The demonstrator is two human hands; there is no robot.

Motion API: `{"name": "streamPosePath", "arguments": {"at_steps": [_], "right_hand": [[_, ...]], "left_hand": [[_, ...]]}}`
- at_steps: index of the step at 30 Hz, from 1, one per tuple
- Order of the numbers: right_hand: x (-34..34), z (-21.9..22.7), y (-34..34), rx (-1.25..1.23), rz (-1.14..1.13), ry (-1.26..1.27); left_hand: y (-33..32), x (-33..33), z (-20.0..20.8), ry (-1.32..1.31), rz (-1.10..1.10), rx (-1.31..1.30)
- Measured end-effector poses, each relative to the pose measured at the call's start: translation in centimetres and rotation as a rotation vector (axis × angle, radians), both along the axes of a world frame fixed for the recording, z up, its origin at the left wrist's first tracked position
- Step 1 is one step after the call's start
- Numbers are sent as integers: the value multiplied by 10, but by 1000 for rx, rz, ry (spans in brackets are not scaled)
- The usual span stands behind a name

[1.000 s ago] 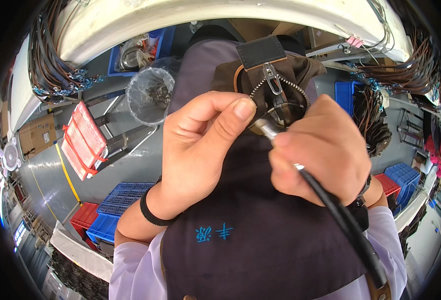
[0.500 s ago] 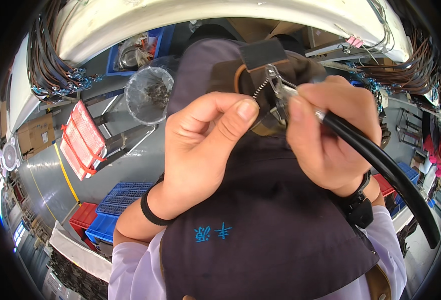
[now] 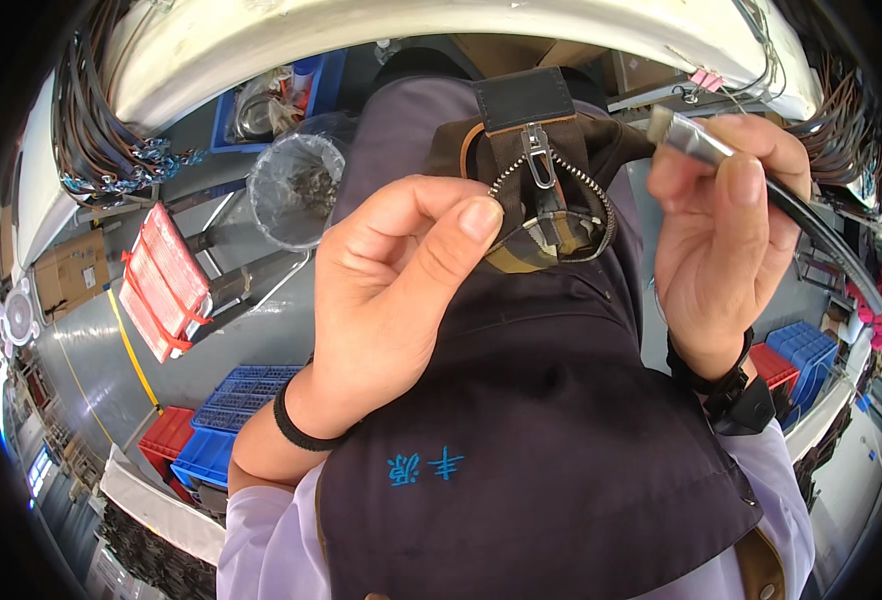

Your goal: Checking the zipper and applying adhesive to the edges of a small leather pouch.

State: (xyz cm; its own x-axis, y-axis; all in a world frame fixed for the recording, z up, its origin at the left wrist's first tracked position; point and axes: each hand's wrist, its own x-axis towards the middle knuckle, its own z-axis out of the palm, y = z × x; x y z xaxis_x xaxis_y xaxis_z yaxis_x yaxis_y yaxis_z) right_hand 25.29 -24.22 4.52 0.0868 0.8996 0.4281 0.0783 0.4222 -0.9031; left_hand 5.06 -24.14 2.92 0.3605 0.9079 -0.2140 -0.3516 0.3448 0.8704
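Observation:
A small dark brown bag (image 3: 606, 140) with a black flap (image 3: 526, 100) lies on my lap, its zipper parted into a round mouth. My left hand (image 3: 391, 270) is closed, pinching the zipper's left edge between thumb and forefinger. A silver zipper pull (image 3: 538, 158) hangs below the flap; olive lining shows inside the mouth. Off to the right of the bag, my right hand (image 3: 726, 220) is closed round a flat brush (image 3: 696, 142). The brush has a silvery metal collar, short pale bristles and a long black handle that reaches down to the right.
A clear-lined waste bin (image 3: 296, 195) and a blue crate (image 3: 331, 85) of odds and ends stand at the left. A red-tied bundle (image 3: 166, 280) rests beyond. Straps (image 3: 101, 130) hang at both sides from the pale worktop (image 3: 441, 22). Blue baskets (image 3: 246, 395) sit lower left.
My right hand has moved right with the brush, away from the zipper, uncovering the pull and the bag's mouth. My left hand keeps its pinch, shifted slightly left.

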Motion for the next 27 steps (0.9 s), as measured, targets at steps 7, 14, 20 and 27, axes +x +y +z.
{"name": "streamPosePath", "arguments": {"at_steps": [7,14,20,27], "right_hand": [[-7,-3,5,-37,65,-114],[-17,-4,-5,21,223,79],[-19,-4,-11,-65,227,174],[-13,0,-6,47,443,-33]], "left_hand": [[5,-7,4,357,-4,512],[4,-23,-4,718,96,1543],[-3,-29,-4,757,83,1532],[-3,-24,-8,760,99,1560]]}}
